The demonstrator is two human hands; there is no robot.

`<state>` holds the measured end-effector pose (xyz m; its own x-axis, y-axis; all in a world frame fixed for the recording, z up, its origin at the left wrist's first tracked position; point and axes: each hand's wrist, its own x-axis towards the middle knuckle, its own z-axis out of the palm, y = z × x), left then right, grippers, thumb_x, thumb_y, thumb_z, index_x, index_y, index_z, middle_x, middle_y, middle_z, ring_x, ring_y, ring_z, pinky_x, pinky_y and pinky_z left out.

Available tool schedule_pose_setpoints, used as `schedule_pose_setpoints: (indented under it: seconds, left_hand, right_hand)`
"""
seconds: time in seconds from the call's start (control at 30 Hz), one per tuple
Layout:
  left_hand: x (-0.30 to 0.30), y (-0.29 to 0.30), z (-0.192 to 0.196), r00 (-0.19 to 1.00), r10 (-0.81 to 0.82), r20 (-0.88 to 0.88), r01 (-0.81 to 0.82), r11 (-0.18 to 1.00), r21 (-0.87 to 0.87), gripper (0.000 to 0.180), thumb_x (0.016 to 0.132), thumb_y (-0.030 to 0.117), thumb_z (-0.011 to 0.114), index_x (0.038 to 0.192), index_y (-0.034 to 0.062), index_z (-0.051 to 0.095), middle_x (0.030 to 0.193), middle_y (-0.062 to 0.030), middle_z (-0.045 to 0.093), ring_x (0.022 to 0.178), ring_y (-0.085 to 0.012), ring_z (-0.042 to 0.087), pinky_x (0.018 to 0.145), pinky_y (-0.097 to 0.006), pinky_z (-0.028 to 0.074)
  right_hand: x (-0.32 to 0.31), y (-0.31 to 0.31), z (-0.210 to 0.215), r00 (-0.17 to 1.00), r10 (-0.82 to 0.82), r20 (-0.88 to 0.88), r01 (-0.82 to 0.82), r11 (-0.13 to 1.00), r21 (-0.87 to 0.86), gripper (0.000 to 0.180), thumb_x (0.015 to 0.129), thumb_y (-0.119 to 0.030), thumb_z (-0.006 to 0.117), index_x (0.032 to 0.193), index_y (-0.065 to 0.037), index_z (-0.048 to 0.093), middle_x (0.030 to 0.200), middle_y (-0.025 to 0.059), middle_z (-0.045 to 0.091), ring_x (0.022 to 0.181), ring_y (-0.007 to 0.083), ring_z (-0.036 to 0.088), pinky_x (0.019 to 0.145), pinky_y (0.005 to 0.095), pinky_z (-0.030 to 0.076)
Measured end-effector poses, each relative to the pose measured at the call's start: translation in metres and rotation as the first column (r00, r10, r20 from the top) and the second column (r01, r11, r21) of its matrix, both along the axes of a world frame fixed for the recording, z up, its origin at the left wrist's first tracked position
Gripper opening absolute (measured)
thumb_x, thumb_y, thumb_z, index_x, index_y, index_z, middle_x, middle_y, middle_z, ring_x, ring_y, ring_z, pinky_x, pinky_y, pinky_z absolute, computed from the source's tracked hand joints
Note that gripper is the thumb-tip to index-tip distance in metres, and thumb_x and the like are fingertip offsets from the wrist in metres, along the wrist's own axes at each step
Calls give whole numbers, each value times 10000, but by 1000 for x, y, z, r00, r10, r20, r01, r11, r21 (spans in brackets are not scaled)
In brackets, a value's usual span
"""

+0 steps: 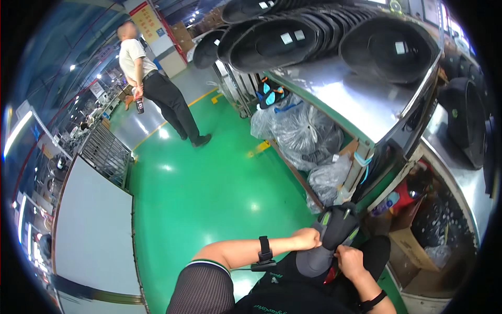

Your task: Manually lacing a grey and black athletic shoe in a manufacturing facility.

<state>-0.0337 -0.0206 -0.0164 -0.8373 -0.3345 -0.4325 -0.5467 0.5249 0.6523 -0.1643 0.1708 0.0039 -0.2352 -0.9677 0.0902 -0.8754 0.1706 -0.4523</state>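
Hands both gripping grey glove (pixel 334 230): left hand (pixel 307 238) fisted on cuff, right hand (pixel 349 260) pinching below, over green floor (pixel 209 193).

I see the steel table (pixel 361 104) up on the right. Round shells (pixel 293 39) sit on it in a row. Plastic bags (pixel 300 131) lie under it. A person (pixel 157 86) stands far to its left. My hands (pixel 308 238) are below it, close to me.

Sign: I see a tall red-and-yellow board (pixel 148 22) far left.
Labels: small white stickers (pixel 292 36) on far black shells.
Packages: clear plastic bags (pixel 300 128) right; brown carton (pixel 414 247) near right.
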Motion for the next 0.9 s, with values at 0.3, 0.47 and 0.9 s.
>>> schedule_pose_setpoints:
  seconds: [0.3, 0.47, 0.9]
  left_hand:
    - [-19, -25, 51, 551, -826, -118, 526, 454, -719, 322, 665, 292, 710, 919, 127, 601, 954, 3, 520, 990, -213, 477, 814, -357, 407]
    - [-19, -22, 39, 500, -863, -70, 491, 349, -798, 347, 613, 367, 733, 851, 136, 628, 936, 20, 539, 985, -198, 471, 807, -356, 396]
    - [-27, -23, 43, 780, -625, -24, 477, 619, -624, 205, 710, 297, 728, 829, 132, 707, 948, -17, 594, 979, -226, 542, 803, -409, 364]
  right_hand:
    - [-28, -25, 18, 911, 338, -238, -344, 939, 17, 327, 605, -216, 778, 863, -114, 603, 896, 38, 564, 926, 245, 547, 701, 365, 499]
    - [-39, -27, 20, 884, 425, -193, -400, 903, 154, 333, 641, -351, 783, 877, -149, 663, 834, 17, 621, 848, 234, 588, 695, 352, 517]
    - [-32, -46, 58, 988, 153, 18, -149, 922, 359, 240, 754, -293, 674, 862, -80, 670, 942, 141, 658, 977, 335, 602, 816, 439, 482]
